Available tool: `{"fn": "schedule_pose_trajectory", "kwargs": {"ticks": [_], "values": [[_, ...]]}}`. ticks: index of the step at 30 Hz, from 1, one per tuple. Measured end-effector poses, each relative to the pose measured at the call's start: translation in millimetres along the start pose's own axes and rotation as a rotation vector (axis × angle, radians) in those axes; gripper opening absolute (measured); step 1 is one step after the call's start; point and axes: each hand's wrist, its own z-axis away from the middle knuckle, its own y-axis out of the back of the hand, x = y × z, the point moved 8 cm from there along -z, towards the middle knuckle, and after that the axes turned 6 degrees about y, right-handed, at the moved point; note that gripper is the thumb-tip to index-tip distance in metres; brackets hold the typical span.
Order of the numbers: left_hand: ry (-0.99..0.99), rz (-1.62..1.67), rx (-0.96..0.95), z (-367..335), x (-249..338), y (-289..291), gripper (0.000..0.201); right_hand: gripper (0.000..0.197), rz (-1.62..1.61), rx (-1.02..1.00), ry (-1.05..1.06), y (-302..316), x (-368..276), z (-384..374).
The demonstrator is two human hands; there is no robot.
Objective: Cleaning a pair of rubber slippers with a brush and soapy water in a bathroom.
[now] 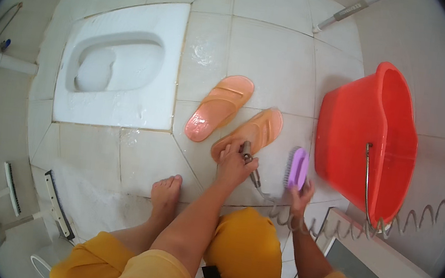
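My left hand (233, 166) is closed around a metal spray gun (253, 174) on a coiled hose, over the near end of an orange slipper (266, 127). Whether its fingertips also press on that slipper I cannot tell. Its mate, another orange slipper (216, 110), lies to the left on the tiles. My right hand (302, 196) has its fingers at the near end of a purple scrub brush (299, 168). The brush's grey bristles face left, toward the slippers.
A large red bucket (345, 137) stands at the right, its wire handle hanging down. The coiled hose (322, 229) stretches across to the right wall. A white squat toilet (171, 77) is set at the left. Squeegees (59, 205) are at the lower left. Wet patches shine on the tiles.
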Motion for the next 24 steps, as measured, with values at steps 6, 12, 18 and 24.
{"fn": "schedule_pose_trajectory", "kwargs": {"ticks": [6, 12, 18, 24], "values": [[0.165, 0.609, -0.028, -1, -4, -2, 0.036, 0.024, 0.108, -0.565, -0.639, 31, 2, 162], [0.348, 0.781, 0.116, 15, -8, 43, 0.025, 0.019, 0.308, -1.025, -0.170, -86, -147, 65], [0.463, 0.900, 0.168, 19, -11, 39, 0.027, 0.025, 0.086, -0.844, 0.147, -196, -175, -13], [0.505, 0.668, 0.289, 25, -34, 49, 0.028, 0.043, -0.055, -1.088, -0.167, -237, -133, 14]]}}
